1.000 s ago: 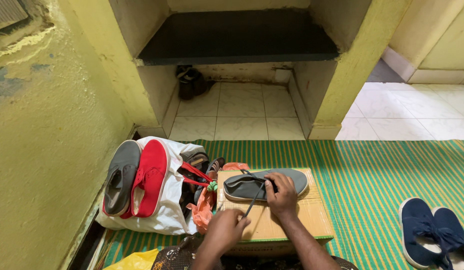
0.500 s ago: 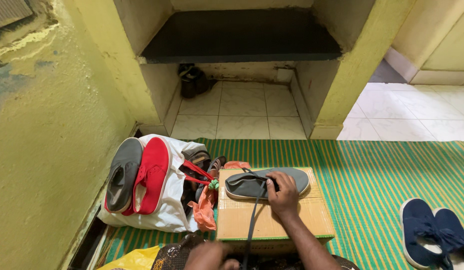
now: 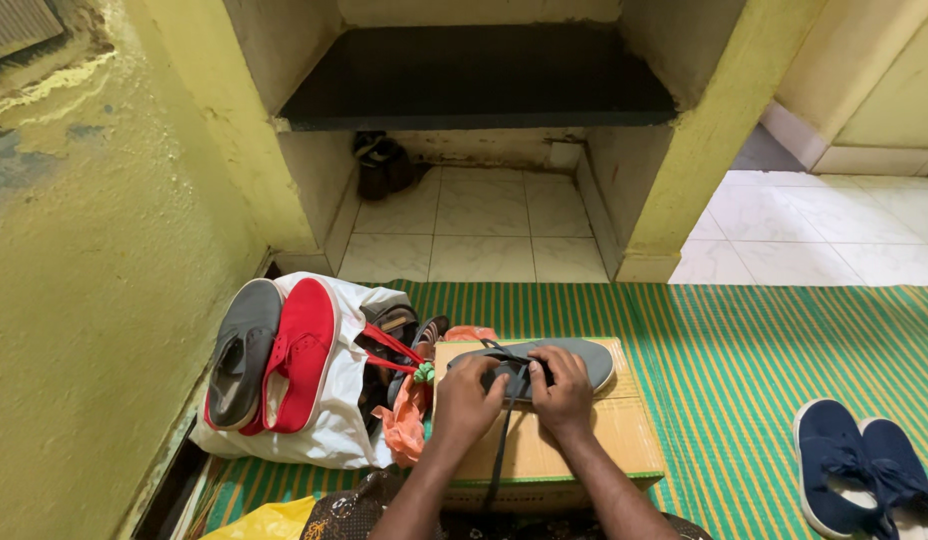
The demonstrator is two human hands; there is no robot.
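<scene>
Hands [image 3: 514, 395] on flat grey shoe [image 3: 574, 360], dark lace [image 3: 501, 450]

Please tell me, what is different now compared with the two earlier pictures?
The left hand, which had pulled the dark lace back toward the body, has moved forward again and now rests on the grey shoe beside the right hand. The right hand stayed on the shoe, and the shoe stayed on the cardboard box. The other shoes did not move.
</scene>
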